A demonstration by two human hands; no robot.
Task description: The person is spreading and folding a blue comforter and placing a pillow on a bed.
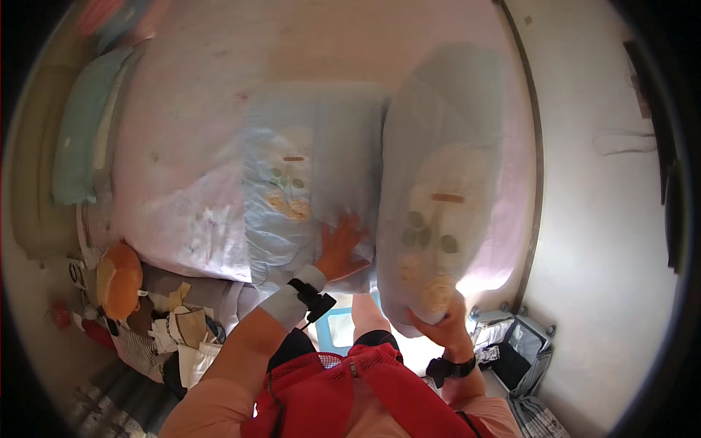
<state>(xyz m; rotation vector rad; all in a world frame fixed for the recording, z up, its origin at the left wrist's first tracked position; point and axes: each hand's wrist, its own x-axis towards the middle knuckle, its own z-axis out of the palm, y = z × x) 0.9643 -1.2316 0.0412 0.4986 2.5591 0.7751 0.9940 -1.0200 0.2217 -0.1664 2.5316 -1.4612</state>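
A pale blue-grey quilt (348, 142) with a flower motif lies on a bed in front of me. My left hand (340, 249) rests on its middle, palm down and fingers spread. To the right, a long folded section (438, 126) of the quilt bulges up, blurred at its far end; it bears a larger flower motif. My right hand (446, 323) grips the near end of that section, thumb on the left side and fingers partly hidden by the cloth. A dark line separates the flat part from the bulging part.
Under the quilt spreads a pink bed sheet (181, 148). A teal pillow (90, 131) is at the left. Near the bed's left corner are an orange cushion (118, 280) and piled clothes (181, 328). An open suitcase (512, 350) stands at right, by the wall (597, 219).
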